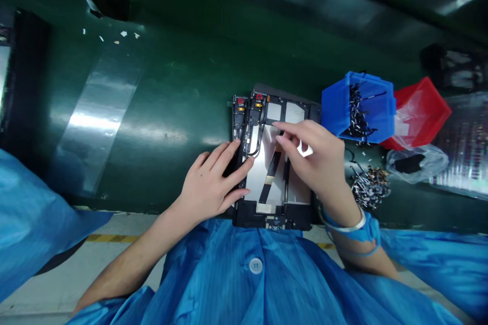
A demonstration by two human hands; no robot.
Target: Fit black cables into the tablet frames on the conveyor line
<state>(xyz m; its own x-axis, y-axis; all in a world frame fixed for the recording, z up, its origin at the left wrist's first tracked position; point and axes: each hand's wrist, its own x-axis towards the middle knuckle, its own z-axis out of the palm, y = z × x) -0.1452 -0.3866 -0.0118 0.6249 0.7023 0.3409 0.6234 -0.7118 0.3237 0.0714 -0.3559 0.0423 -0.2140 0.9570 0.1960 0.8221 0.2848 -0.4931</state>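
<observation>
Bracing the tablet [280, 183], apparently, my left hand [209, 183] lies spread, gripping nothing; beside it, my right hand [318, 157] half-curls, hold unclear.

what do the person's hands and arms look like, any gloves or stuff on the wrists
The left hand and right hand are ungloved. Blue sleeves leave much of the forearms bare. The right wrist wears a pale bangle and a blue band; the left wrist shows nothing worn.
</observation>
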